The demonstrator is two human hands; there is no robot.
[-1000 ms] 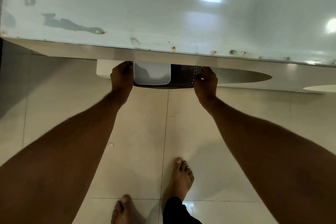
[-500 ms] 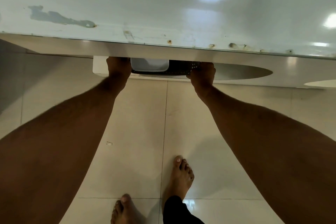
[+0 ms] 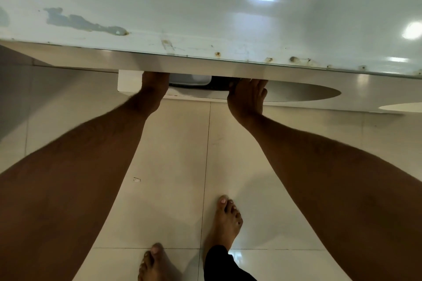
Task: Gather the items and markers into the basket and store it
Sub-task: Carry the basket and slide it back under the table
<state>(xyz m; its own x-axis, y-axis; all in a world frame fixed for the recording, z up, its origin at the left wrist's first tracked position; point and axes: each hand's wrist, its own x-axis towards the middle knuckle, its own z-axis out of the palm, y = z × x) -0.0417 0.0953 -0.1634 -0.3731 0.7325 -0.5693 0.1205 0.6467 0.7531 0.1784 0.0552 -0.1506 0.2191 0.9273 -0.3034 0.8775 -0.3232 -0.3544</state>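
Basket (image 3: 219,85) under table (image 3: 205,7); no writing.

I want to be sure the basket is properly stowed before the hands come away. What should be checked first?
1. Dark perforated plastic basket far enough under the white tabletop: ok, only its near edge shows.
2. Basket resting on the white lower shelf: cannot tell, its underside is hidden.
3. White rectangular container in the basket: ok.
4. Markers inside: cannot tell, hidden.
5. Left hand grip released: cannot tell, fingers hidden under the tabletop.
6. Right hand free: ok, fingers look straight against the basket's end.
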